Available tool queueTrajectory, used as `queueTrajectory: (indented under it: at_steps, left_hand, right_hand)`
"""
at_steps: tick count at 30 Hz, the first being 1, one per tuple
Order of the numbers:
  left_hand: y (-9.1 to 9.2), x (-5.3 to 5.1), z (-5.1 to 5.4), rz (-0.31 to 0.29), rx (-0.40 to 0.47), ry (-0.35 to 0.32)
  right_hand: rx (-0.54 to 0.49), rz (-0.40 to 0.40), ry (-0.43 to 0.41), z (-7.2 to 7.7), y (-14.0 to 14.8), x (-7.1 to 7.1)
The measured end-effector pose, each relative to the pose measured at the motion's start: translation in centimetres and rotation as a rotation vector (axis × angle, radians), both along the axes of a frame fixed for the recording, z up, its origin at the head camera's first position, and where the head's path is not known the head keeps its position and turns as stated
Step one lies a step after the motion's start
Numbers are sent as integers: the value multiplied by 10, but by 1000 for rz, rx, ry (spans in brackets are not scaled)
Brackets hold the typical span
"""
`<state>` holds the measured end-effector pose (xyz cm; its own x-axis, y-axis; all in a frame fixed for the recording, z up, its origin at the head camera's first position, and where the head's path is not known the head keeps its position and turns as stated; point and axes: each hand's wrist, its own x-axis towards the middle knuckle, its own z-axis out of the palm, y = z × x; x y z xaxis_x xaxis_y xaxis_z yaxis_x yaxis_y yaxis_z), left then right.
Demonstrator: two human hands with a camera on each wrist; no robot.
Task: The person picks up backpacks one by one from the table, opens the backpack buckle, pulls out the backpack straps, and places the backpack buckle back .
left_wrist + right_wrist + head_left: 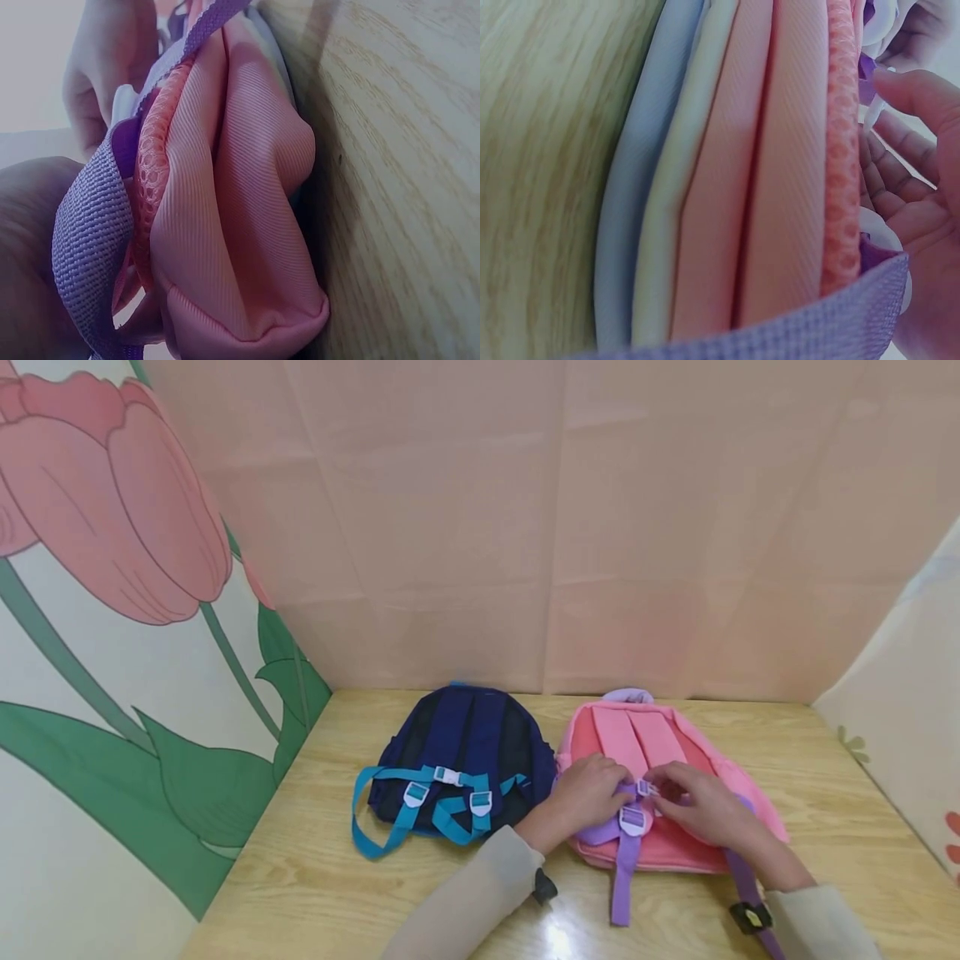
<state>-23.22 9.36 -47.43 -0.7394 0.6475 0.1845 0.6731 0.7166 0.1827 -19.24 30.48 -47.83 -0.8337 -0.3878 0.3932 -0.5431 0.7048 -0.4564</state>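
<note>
A pink backpack (pixel 697 847) lies on the table with its strap side up. Over its middle, the left hand (pixel 588 789) pinches a purple strap at a small white buckle (pixel 643 788). From the other side the right hand (pixel 697 802) holds the buckle's right end between thumb and fingers. A white strap adjuster (pixel 632 820) sits just below on the purple strap (pixel 622 881). The right wrist view shows the right thumb and fingers (pixel 911 94) at a white piece by the mesh panel (pixel 840 150). In the left wrist view the purple strap (pixel 94 240) partly hides the left hand.
A dark blue backpack (pixel 457 718) with teal straps (pixel 360 818) and a joined white buckle (pixel 447 776) lies to the left on the wooden table (pixel 285 860). Behind stands a pink cloth backdrop (pixel 450 527); a tulip-print panel (pixel 187 693) is at the left.
</note>
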Motion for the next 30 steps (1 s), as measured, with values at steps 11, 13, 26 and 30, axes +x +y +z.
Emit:
queueTrajectory:
  at_steps: [11,13,26,30]
  left_hand:
    - [-1,1,2,-13,76,-42]
    - [-1,1,1,-11,91,-52]
    - [3,2,-2,-12,138,-45]
    - [3,3,1,2,53,-21]
  right_hand:
    - [-21,16,-4,0,1,-2]
    - [-27,12,-26,0,2,-3]
    - [-25,15,-41,2,1,-3]
    - [-14,6,-40,2,1,-2]
